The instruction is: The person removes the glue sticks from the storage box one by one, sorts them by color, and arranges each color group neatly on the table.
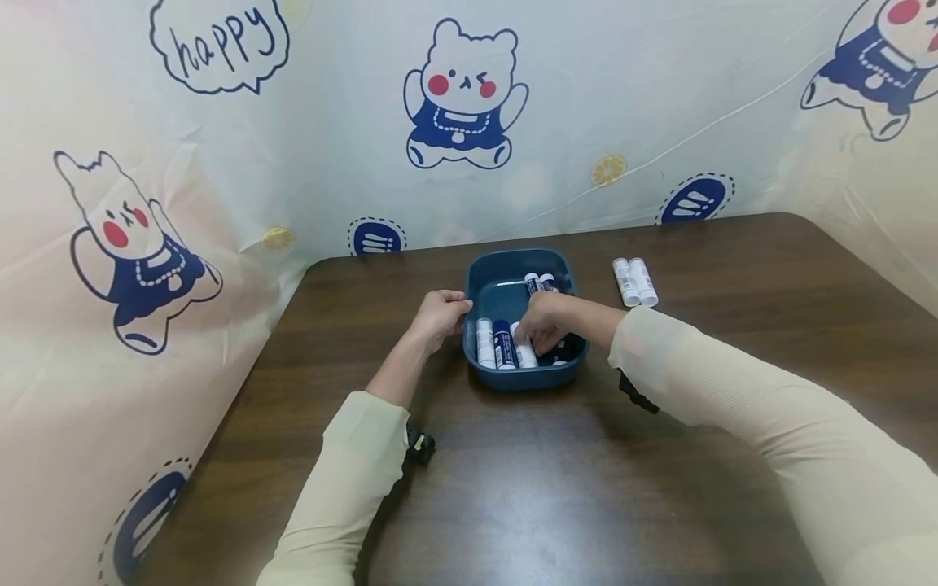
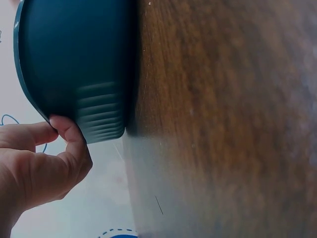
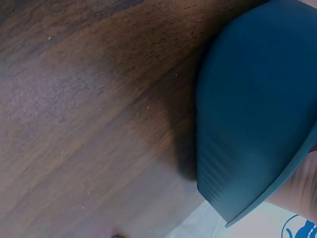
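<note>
A dark blue plastic bin [image 1: 476, 378] stands on the table with several glue sticks in it. At its left rim my left hand [image 1: 440, 316] pinches the edge between thumb and fingers, plain in the left wrist view, where the bin's ribbed side [image 2: 99, 106] shows. My right hand [image 1: 548, 319] reaches down inside, fingers curled at a white glue stick [image 1: 525, 355]. Left of that lie a navy glue stick [image 1: 504, 345] and another white glue stick [image 1: 485, 343]. Two more sticks [image 1: 541, 282] show behind the right hand. The bin wall [image 3: 257, 109] hides the right fingers in the right wrist view.
Two white glue sticks [image 1: 634, 282] lie side by side on the dark wooden table [image 1: 513, 480], right of the bin. A printed curtain [image 1: 330, 146] with cartoon bears hangs behind the table and along its sides.
</note>
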Tool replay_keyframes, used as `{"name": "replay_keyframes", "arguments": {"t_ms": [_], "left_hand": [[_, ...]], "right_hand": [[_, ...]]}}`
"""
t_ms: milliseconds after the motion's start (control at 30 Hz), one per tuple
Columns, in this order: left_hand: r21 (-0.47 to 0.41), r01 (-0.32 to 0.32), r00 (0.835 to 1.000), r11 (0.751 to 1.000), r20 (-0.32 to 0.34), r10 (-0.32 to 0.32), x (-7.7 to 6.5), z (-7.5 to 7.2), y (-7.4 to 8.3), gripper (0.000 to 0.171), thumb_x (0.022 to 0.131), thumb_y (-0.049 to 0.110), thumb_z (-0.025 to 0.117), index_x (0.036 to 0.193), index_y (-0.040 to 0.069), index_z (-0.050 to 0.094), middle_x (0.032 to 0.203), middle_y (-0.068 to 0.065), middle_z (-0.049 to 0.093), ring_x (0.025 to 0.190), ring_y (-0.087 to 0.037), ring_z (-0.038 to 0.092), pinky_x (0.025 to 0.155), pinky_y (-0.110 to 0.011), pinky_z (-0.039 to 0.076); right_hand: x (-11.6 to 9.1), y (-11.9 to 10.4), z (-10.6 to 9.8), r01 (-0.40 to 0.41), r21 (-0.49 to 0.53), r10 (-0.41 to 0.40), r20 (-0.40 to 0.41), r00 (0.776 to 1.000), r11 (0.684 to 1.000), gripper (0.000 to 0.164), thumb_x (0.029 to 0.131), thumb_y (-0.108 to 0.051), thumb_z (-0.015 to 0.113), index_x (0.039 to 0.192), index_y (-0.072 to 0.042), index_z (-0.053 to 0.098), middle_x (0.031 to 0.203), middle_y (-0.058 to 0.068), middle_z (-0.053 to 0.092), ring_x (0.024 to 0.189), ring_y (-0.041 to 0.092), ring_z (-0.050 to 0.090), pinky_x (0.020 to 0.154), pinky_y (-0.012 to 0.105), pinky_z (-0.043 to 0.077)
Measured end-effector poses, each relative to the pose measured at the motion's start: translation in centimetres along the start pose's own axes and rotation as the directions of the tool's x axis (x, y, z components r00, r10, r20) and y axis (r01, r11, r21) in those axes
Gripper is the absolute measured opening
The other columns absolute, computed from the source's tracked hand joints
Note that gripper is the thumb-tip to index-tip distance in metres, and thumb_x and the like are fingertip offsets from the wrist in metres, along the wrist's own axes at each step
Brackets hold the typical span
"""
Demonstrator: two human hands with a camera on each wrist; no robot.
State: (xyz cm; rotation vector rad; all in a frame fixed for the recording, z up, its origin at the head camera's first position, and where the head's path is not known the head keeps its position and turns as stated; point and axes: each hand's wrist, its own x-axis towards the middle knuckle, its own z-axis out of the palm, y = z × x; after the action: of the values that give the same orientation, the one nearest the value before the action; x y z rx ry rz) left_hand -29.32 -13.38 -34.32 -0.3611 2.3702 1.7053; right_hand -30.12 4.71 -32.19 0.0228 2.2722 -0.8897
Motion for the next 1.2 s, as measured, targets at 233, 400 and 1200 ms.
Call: {"name": "replay_keyframes", "arguments": {"t_ms": [233, 400, 1200], "left_hand": [[-0.008, 0.005, 1.000, 1.000, 0.001, -0.005, 0.0, 0.0, 0.0, 0.035, 0.094, 0.015, 0.054, 0.126, 0.002, 0.050, 0.115, -0.013, 0.053, 0.094, -0.025, 0.053, 0.086, -0.035, 0.047], [-0.010, 0.005, 1.000, 1.000, 0.004, -0.005, -0.1, 0.0, 0.0, 0.035, 0.094, 0.014, 0.054, 0.127, 0.002, 0.050, 0.115, -0.013, 0.053, 0.093, -0.025, 0.053, 0.085, -0.034, 0.048], [-0.003, -0.007, 1.000, 1.000, -0.008, 0.007, 0.1, 0.1, -0.1, 0.034, 0.094, 0.014, 0.054, 0.125, 0.002, 0.051, 0.112, -0.013, 0.054, 0.088, -0.024, 0.054, 0.082, -0.033, 0.048]], "right_hand": [[0.0, 0.0, 0.0, -0.020, 0.026, 0.020, 0.006, 1.000, 0.999, 0.032, 0.081, -0.012, 0.069, 0.104, 0.004, 0.056, 0.093, 0.018, 0.063, 0.077, 0.024, 0.065, 0.066, 0.028, 0.053], [-0.1, -0.1, -0.2, -0.012, 0.016, 0.012, -0.007, 1.000, 1.000, 0.029, 0.081, -0.014, 0.070, 0.101, 0.003, 0.057, 0.092, 0.018, 0.064, 0.075, 0.023, 0.066, 0.065, 0.028, 0.053], [-1.1, -0.1, -1.7, 0.024, 0.148, -0.032, 0.047, 0.998, 0.989, 0.032, 0.083, -0.013, 0.067, 0.107, 0.005, 0.057, 0.094, 0.017, 0.064, 0.074, 0.021, 0.064, 0.072, 0.029, 0.052]]}}
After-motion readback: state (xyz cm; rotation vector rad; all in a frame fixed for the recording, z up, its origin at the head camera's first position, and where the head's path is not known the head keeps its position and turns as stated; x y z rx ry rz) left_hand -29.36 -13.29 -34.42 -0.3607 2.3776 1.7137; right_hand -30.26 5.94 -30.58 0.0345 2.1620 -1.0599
